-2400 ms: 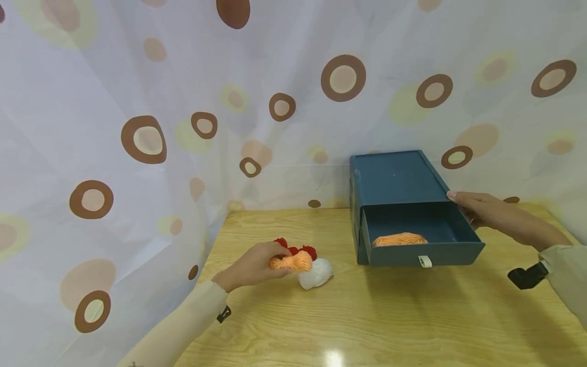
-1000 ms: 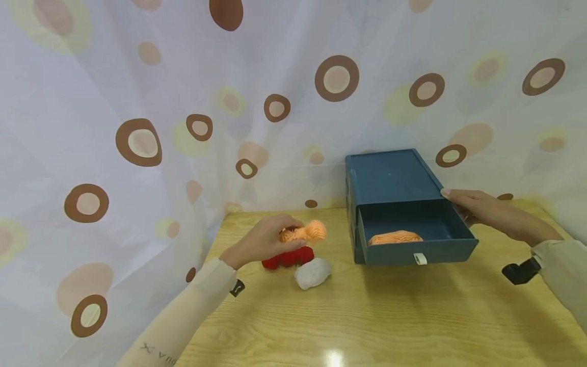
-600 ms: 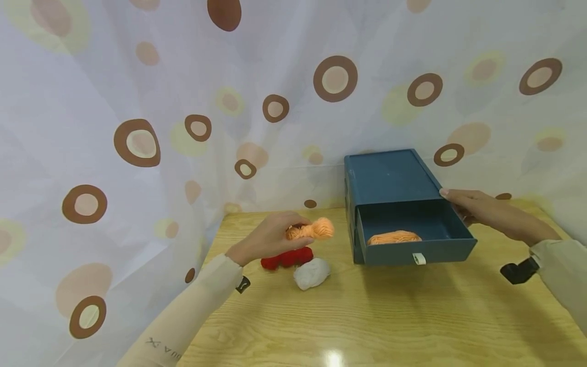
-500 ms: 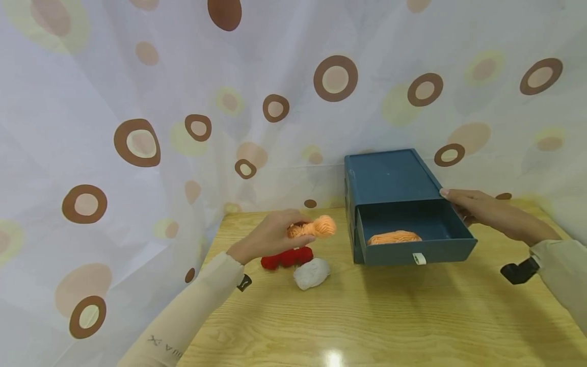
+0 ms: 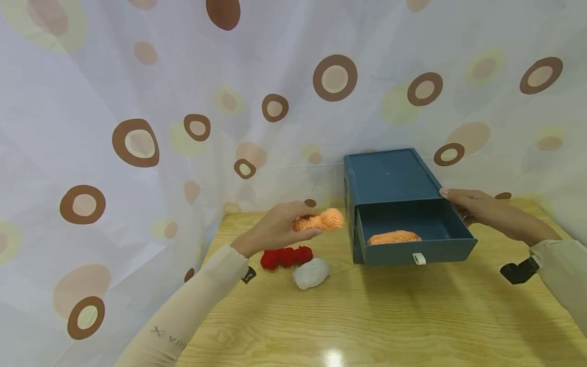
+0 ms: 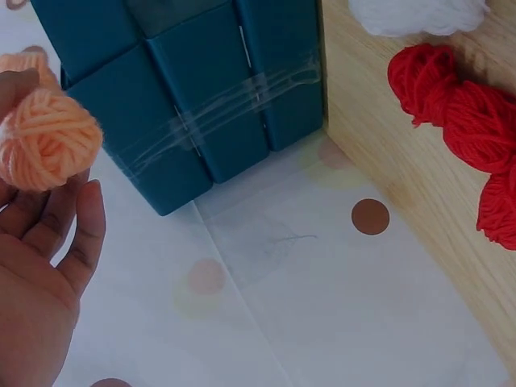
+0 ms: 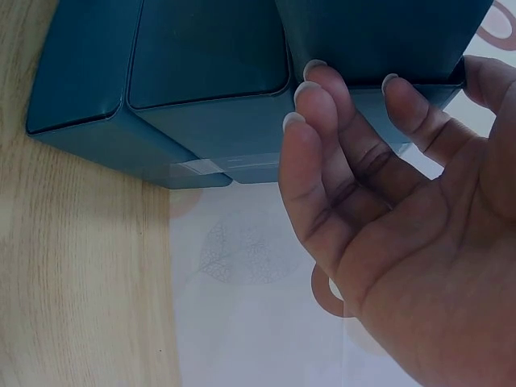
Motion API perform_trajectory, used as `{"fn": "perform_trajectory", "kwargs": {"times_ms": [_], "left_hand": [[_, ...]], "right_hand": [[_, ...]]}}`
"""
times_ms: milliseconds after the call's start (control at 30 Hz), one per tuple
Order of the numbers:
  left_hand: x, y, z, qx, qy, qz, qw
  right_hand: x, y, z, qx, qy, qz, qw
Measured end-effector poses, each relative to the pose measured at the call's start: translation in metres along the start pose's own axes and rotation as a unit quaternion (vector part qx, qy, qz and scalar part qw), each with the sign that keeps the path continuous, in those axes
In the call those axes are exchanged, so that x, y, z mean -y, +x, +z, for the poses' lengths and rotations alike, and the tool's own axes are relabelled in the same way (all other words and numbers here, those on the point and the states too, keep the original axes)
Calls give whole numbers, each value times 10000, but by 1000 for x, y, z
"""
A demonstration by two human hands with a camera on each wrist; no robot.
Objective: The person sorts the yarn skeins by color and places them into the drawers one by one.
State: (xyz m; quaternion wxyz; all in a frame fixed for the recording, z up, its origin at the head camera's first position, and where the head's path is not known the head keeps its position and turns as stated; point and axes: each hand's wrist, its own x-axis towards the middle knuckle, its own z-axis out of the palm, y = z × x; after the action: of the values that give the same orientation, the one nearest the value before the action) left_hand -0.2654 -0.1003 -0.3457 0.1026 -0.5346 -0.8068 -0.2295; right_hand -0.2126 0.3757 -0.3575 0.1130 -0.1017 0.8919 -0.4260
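Note:
My left hand [image 5: 279,224] grips a light orange skein of yarn [image 5: 329,220], held above the table left of the blue drawer box [image 5: 392,176]. In the left wrist view the rounded end of this orange skein [image 6: 50,139] sticks out past the fingertips. The box's top drawer [image 5: 445,251] is pulled out, and another orange skein [image 5: 394,237] lies inside it. With its thumb at the top right edge, my right hand [image 5: 490,211] rests against the box. Its bent fingertips [image 7: 302,121] touch the blue side in the right wrist view, not wrapping round it.
A red skein of yarn [image 5: 286,257] and a white skein [image 5: 312,273] lie on the wooden table [image 5: 298,326] below my left hand. Behind the box and along the left hangs a white curtain [image 5: 293,61] with brown ring patterns. Clear tape [image 6: 226,113] crosses the box's side.
My left hand has lifted the orange skein from beside the red and white ones and carried it up and right towards the drawer box. The right hand stays at the box's edge.

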Motion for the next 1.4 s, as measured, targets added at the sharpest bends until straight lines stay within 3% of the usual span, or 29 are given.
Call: {"fn": "perform_trajectory", "kwargs": {"times_ms": [300, 600, 1400], "left_hand": [[-6, 13, 0, -50, -167, 208, 9996], [-10, 22, 1, -167, -153, 307, 9993], [-23, 55, 8, -115, -174, 709, 9973]], "right_hand": [[0, 2, 1, -11, 175, 176, 9997], [-1, -1, -2, 25, -158, 52, 9999], [-3, -8, -2, -68, -47, 144, 9999]]}}
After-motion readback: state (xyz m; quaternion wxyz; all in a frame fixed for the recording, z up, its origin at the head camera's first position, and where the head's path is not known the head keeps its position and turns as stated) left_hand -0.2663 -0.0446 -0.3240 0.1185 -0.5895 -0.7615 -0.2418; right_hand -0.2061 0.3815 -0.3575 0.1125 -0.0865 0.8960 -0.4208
